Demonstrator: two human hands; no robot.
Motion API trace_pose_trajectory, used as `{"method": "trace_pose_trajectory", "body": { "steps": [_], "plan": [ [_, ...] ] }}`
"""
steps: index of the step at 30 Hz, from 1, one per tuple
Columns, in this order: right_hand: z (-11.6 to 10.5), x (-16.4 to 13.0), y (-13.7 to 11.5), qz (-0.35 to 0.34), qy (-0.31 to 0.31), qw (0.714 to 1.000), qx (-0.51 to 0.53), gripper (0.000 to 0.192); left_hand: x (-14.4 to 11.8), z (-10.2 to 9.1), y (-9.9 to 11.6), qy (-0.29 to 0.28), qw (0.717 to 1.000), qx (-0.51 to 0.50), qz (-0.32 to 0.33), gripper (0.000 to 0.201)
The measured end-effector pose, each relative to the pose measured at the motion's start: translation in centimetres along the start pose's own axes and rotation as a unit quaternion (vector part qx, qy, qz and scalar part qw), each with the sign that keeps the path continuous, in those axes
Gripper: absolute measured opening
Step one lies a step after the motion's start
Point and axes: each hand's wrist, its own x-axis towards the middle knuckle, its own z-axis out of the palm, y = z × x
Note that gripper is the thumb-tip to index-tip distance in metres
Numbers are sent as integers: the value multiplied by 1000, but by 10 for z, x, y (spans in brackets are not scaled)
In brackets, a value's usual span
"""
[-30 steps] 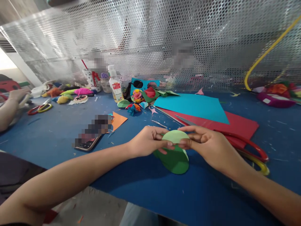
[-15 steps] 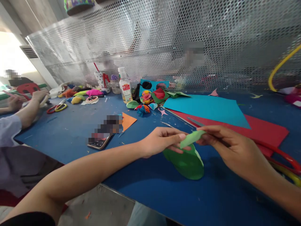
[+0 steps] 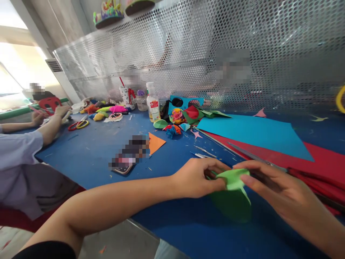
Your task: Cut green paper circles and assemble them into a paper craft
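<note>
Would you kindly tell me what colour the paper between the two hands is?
The paper is light green, showing best in the head view.

Left hand (image 3: pixel 201 178) pinches left end of light green paper (image 3: pixel 234 178); right hand (image 3: pixel 280 192) has thumb and finger at its right edge. Paper looks bent. Directly below grip: darker green paper (image 3: pixel 233 205), shaded, above blue table (image 3: pixel 172 216). Just beyond grip: scissors (image 3: pixel 253 155), tip pointing left. Farther beyond: red sheet (image 3: pixel 327 162), partly under blue sheet (image 3: pixel 256 135). Left of grip, past wrist: phone (image 3: pixel 130 153), orange paper (image 3: pixel 156 143) beside it. Well left: another person's sleeve (image 3: pixel 20 147).
</note>
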Motion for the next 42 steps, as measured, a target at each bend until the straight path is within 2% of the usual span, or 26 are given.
{"method": "trace_pose_trajectory", "body": {
  "steps": [2, 4, 7, 10, 13, 18, 22, 25, 30, 34, 39, 42],
  "plan": [
    [5, -1, 1, 67, -14, 997, 43, 29, -1, 1, -1, 31, 998, 48, 12, 24],
    [7, 0, 4, 115, -25, 991, 67, 40, -1, 0, -1, 64, 996, 54, 17, 22],
    [4, 3, 7, 111, -34, 992, 39, 33, -1, 0, 2, 117, 993, 21, 20, 27],
    [-1, 5, 5, 83, -30, 996, -13, 22, 1, 1, 6, 139, 989, -28, 31, 24],
    [-4, 6, 2, 53, -30, 998, 4, 23, 3, 2, 10, 140, 988, -59, 39, 17],
    [-7, 6, -1, 10, -25, 999, -42, 18, 4, 5, 14, 117, 993, -12, 29, 10],
    [-10, 5, -3, -40, -4, 991, -126, 14, 5, 6, 14, 123, 992, -8, 2, 28],
    [-10, 5, -6, -94, 19, 979, -177, 9, 6, 7, 13, 119, 993, 2, -3, 32],
    [-11, 5, -7, -145, -3, 976, -164, 5, 5, 8, 12, 109, 994, 9, -4, 32],
    [-12, 5, -6, -146, -13, 978, -149, 7, 4, 8, 11, 104, 995, 11, -5, 32],
    [-10, 3, -9, -74, 10, 987, -140, 11, 4, 8, 10, 108, 994, 14, 3, 31],
    [-8, 2, -11, -64, 26, 988, -136, 10, 4, 8, 10, 109, 994, 9, 9, 30]
  ]
}}
